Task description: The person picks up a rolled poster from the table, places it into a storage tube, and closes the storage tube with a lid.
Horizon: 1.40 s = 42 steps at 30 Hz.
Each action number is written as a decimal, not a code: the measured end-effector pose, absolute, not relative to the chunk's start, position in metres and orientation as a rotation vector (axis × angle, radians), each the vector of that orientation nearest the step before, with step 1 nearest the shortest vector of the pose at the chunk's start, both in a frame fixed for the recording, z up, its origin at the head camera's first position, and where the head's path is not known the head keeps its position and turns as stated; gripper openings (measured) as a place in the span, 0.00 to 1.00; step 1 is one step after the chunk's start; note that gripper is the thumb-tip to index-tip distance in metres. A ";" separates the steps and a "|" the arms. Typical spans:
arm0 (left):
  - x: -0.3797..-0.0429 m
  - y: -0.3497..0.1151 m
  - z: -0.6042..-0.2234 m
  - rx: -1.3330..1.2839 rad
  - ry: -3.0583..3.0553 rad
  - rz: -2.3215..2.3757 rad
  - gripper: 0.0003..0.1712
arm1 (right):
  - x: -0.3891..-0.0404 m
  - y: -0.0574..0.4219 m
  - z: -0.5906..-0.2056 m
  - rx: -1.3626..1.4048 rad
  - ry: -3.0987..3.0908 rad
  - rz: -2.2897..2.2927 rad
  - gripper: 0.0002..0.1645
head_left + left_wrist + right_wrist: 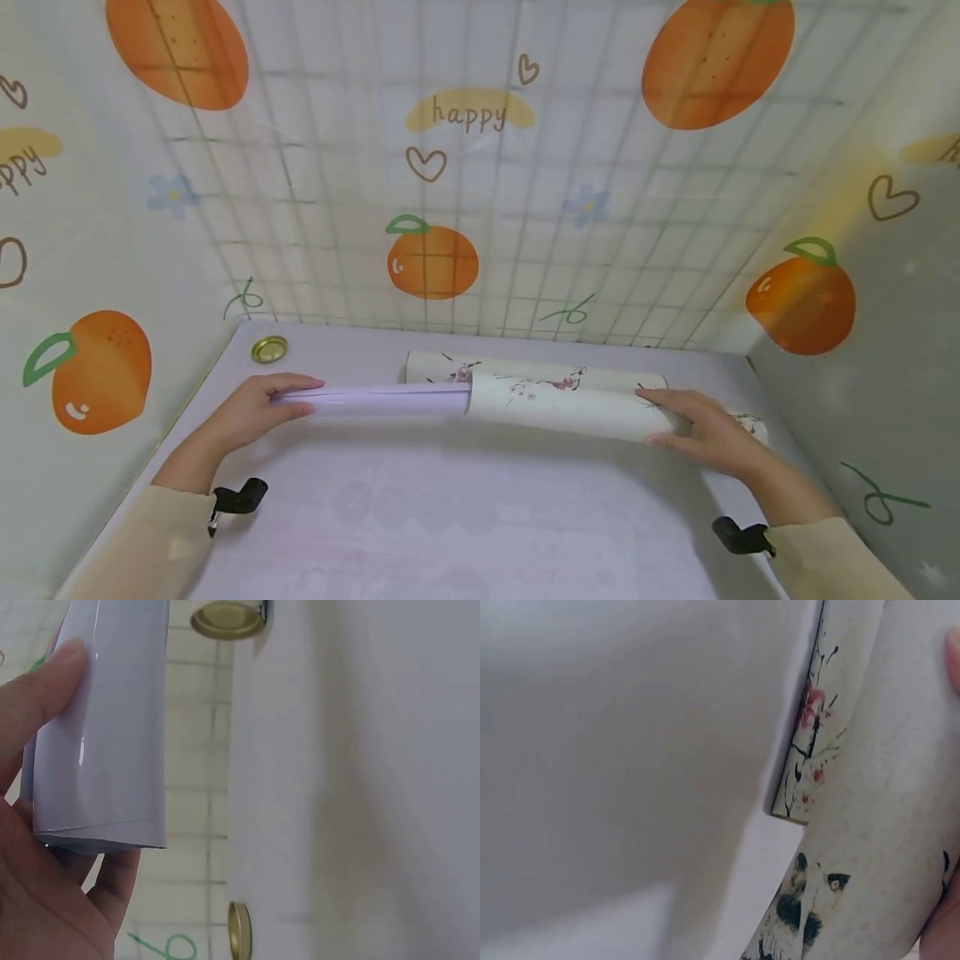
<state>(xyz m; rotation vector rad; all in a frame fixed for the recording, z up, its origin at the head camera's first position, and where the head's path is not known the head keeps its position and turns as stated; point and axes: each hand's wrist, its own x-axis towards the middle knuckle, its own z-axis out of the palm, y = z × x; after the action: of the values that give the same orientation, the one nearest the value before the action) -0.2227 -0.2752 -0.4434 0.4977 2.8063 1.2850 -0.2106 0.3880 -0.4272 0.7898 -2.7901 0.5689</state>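
My left hand pinches the outer end of a glossy pale lilac roll of paper, thumb against one side, fingers behind it in the left wrist view. The roll's other end goes into the left opening of a cream tube printed with plum blossom. Near its right end, my right hand grips this tube. Dark printed patches show on the tube in the right wrist view. Roll and tube lie nearly in one line above the table. Only parts of the right fingers appear in that view.
A second blossom-printed tube lies behind the held one, a gold end showing in the left wrist view. On the table's back left is a round gold lid. A fruit-printed curtain over a grid encloses the back and sides.
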 end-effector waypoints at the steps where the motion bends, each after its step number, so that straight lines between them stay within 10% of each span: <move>1: -0.223 -0.273 -0.443 0.509 2.800 1.295 0.24 | -0.211 0.387 -0.428 0.795 -2.791 0.575 0.42; 27: -0.225 -0.206 -0.431 0.840 2.795 1.253 0.20 | -0.216 0.357 -0.447 0.924 -2.754 0.633 0.39; 42: -0.220 -0.208 -0.429 0.616 2.789 1.368 0.30 | -0.215 0.356 -0.451 0.882 -2.780 0.639 0.41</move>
<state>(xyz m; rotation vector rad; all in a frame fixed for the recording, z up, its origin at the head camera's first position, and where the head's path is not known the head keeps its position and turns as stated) -0.2203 -0.2084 -0.4289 0.6160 2.7890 1.3675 -0.2154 0.3563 -0.4514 0.8822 -2.7803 0.6394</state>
